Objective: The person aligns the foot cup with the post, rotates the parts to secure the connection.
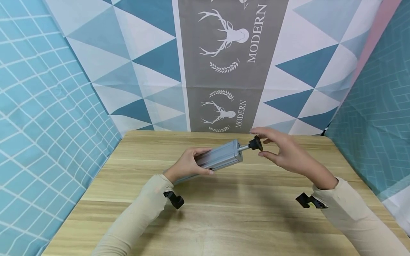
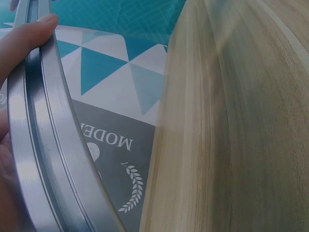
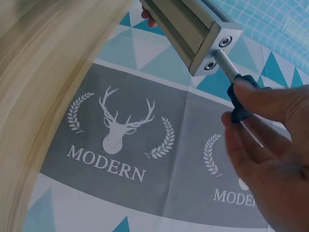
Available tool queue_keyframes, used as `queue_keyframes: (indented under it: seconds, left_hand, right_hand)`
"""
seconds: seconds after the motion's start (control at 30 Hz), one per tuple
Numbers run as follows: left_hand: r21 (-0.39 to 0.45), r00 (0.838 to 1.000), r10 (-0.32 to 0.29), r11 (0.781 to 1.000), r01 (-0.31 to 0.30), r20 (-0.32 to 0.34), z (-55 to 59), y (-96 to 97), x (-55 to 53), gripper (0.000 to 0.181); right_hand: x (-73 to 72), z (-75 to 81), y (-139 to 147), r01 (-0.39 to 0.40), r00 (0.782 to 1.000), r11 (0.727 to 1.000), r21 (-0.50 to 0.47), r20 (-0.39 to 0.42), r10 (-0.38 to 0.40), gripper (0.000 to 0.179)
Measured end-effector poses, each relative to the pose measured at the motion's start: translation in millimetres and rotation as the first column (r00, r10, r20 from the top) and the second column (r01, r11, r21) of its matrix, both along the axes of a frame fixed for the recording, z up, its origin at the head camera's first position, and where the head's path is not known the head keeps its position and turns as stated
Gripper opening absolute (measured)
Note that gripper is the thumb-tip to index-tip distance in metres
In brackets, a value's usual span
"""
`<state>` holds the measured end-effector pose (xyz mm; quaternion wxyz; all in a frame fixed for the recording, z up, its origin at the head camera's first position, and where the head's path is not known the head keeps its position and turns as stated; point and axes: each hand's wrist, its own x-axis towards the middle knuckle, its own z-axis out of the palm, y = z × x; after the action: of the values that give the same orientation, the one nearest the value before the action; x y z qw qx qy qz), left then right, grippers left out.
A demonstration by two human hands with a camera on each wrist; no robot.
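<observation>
Grey metal bar held over wooden table.
Left hand grips it, thumb and fingers on opposite sides; right hand curves thumb and fingers round black knob on the rod at its end.

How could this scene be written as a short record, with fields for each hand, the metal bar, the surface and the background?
Left hand: grips the grey metal bar, thumb and fingers on opposite sides
Right hand: thumb and fingers around the black knob
Bar end: screw heads and a thin metal rod, which carries the knob
Surface: wooden table
Background: printed backdrop with deer heads and the word MODERN
Clothing: beige sleeves
</observation>
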<state>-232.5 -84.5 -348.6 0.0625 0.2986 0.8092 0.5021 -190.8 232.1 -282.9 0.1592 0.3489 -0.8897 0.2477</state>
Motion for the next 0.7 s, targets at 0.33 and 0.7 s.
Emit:
queue_keyframes:
  seconds: [0.33,0.7]
  left_hand:
    - [-0.021,1.0,-0.023,1.0,0.023,-0.002,0.0,-1.8,0.6,0.072]
    - [-0.017,1.0,-0.006,1.0,0.006,-0.003,0.0,-0.2,0.6,0.072]
  right_hand:
    - [5.6,3.6,-3.5,0.161,0.969,0.985,-0.055,0.197,-0.147,0.039]
    - [4.0,4.0,1.9,0.1,0.981,0.994,-0.042,0.169,-0.091,0.055]
